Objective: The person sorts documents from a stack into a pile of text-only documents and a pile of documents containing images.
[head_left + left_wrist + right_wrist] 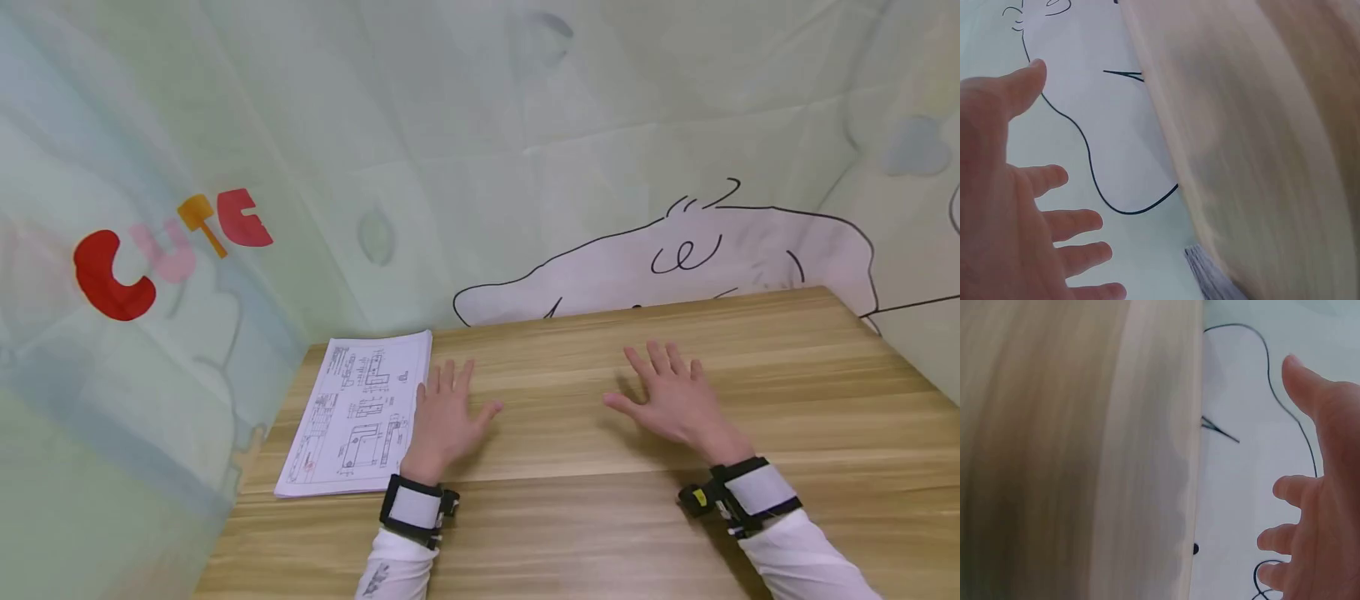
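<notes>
My left hand (444,421) is held palm down with spread fingers, beside the right edge of a stack of printed sheets (315,433). The top sheet carries technical drawings of bracket-like parts. Whether that hand touches the paper cannot be told. Over the wooden table (555,517), further right, my right hand (678,408) spreads its fingers too, and a shadow falls beneath it. Neither hand holds anything. In the left wrist view, a corner of the paper stack (1210,275) shows low beside the table edge. Only the hand, table and curtain appear in the right wrist view.
A printed curtain (450,125) hangs behind the table and along its left side, with a cartoon outline and coloured letters on it. Straps with small devices circle both wrists, the left strap (415,508) and the right strap (759,490).
</notes>
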The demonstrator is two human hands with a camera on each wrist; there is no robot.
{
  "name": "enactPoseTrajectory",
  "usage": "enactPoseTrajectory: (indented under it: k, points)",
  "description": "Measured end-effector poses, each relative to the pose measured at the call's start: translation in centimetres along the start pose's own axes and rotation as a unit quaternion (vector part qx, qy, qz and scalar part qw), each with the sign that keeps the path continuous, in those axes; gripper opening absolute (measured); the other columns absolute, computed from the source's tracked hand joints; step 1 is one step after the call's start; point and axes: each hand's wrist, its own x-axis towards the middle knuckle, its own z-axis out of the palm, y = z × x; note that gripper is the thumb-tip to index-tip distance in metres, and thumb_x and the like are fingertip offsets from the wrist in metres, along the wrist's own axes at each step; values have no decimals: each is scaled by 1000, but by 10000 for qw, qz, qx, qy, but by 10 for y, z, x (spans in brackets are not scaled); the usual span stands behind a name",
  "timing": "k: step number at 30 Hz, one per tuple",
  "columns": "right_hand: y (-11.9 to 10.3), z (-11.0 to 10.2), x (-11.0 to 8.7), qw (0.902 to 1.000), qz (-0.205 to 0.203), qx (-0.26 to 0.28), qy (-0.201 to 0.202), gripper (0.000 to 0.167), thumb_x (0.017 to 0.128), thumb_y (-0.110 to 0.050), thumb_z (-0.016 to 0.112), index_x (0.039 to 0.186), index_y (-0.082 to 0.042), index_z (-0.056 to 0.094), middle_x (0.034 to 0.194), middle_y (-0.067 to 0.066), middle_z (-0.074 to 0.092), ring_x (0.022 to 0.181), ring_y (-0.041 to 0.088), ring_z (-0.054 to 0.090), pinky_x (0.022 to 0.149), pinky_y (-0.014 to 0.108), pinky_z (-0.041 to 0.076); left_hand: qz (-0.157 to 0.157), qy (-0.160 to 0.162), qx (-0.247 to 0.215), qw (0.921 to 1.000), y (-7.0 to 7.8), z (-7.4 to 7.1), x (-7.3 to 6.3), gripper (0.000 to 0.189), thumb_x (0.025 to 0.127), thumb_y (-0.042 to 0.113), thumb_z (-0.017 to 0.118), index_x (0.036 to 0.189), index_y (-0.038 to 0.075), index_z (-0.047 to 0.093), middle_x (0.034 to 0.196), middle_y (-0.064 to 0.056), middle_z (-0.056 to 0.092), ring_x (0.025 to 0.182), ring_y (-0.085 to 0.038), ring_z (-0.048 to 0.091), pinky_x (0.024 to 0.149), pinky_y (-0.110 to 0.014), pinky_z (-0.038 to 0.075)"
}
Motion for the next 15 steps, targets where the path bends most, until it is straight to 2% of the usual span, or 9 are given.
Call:
enactPoseTrajectory:
  k: [7, 15]
  points:
    - [-18, 8, 4, 9985, -77, 522, 133, 92, 93, -70, 45, 156, -5, 27, 159, 33, 22, 146, 56, 19, 114, 73, 19, -177, 69, -38, 9998, -21, -15, -6, 77, 94, 59, 53, 154, 14, 36, 160, -24, 31, 149, -47, 25, 117, -66, 24]
    - [-44, 13, 7, 9916, -135, 1232, 357, 81, 97, -61, 46, 155, -6, 30, 158, 30, 28, 145, 52, 26, 114, 69, 26, -206, 360, 10, 9991, -48, -37, -12, 74, 96, 54, 52, 150, 5, 40, 154, -30, 36, 144, -51, 33, 114, -64, 31]
